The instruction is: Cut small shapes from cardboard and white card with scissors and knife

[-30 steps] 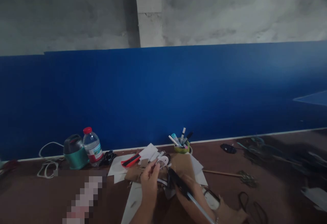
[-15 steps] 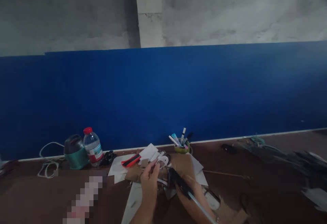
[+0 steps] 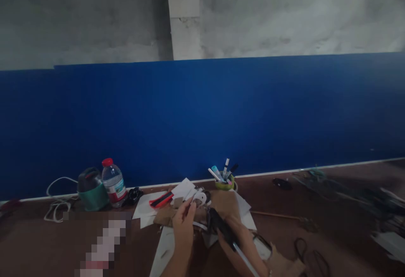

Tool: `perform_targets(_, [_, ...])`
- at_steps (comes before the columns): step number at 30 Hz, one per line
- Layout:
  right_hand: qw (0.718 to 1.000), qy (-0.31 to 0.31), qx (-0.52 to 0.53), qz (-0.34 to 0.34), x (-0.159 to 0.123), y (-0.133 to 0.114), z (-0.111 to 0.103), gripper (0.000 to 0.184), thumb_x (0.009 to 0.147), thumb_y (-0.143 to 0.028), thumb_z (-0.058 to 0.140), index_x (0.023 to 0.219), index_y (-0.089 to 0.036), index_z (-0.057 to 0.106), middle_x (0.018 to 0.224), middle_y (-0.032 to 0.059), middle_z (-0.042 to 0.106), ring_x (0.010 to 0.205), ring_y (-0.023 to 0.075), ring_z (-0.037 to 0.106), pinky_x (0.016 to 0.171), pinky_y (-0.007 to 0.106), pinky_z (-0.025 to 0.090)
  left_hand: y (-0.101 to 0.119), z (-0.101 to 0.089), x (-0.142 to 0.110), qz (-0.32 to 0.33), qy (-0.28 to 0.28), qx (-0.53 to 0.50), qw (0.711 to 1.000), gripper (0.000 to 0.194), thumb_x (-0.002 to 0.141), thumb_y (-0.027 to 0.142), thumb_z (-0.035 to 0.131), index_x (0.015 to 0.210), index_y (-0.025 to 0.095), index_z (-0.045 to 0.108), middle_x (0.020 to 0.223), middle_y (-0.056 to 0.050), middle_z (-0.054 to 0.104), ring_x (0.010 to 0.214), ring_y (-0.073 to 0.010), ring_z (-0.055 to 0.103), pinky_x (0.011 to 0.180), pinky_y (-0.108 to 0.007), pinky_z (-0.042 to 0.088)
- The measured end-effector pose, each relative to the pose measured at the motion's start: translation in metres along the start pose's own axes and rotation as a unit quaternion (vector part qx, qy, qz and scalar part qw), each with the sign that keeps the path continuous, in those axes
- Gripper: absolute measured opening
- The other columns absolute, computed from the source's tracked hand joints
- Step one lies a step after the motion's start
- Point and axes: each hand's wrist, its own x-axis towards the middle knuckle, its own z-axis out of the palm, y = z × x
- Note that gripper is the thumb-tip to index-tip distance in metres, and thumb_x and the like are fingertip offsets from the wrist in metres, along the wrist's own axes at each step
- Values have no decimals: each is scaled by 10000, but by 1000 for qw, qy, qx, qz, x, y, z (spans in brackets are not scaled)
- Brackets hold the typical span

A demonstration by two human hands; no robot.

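disc pinched in your left hand, black tool gripped in your right hand.
in the head view, fingertips hold the disc near its edge, likely keeping its face free; the tool slants close beside it, above cardboard. red cutter and pen cup sit just beyond.

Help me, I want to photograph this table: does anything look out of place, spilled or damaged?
Near the right hand, a brown cardboard-like piece has a ragged edge, as if torn. Farther right, thin green and dark cord-like strands lie loosely tangled, which looks untidy. No spill shows, though that side is blurred.
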Motion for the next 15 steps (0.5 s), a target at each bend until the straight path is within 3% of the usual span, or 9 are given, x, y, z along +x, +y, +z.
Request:
perform_targets(3, [999, -4, -16, -32, 0, -4, -17, 100, 766, -218, 471, 752, -214, 570, 734, 60, 636, 658, 193, 624, 608, 252, 476, 1, 0, 0, 0, 21, 10, 1000, 356, 623, 390, 743, 893, 158, 737, 956, -99, 741, 980, -292, 647, 926, -412, 459])
perform_targets(6, [993, -61, -92, 38, 4, -11, -39, 82, 782, -186, 471, 816, -216, 540, 768, 41, 642, 675, 181, 622, 587, 234, 419, 3, 1, -2, -5, 22, 6, 1000, 332, 650, 369, 725, 906, 157, 730, 952, -95, 742, 980, -284, 647, 927, -403, 460])
perform_targets(8, [980, -77, -154, 100, 9, -12, -51, 190, 766, -130, 455, 916, -217, 534, 865, 52, 667, 737, 191, 643, 621, 242, 401, 3, 3, -3, -8, 24, 2, 1000, 322, 665, 360, 714, 914, 157, 726, 966, -96, 738, 984, -279, 645, 919, -393, 465])
perform_targets(11, [958, -144, -208, 137, 16, -2, -60, 273, 705, -73, 467, 946, -188, 528, 984, 106, 660, 892, 235, 637, 698, 271, 398, 2, 3, -4, -7, 27, 4, 1000, 319, 684, 360, 701, 931, 160, 721, 1005, -99, 727, 1009, -276, 633, 923, -383, 461])
perform_targets(15, [936, -228, -214, 160, 16, 14, -65, 339, 643, -55, 487, 966, -150, 529, 1053, 143, 633, 958, 274, 617, 736, 311, 402, -4, 1, -1, 1, 25, 0, 1000, 337, 689, 372, 702, 951, 161, 714, 1030, -106, 715, 1028, -276, 621, 942, -387, 443])
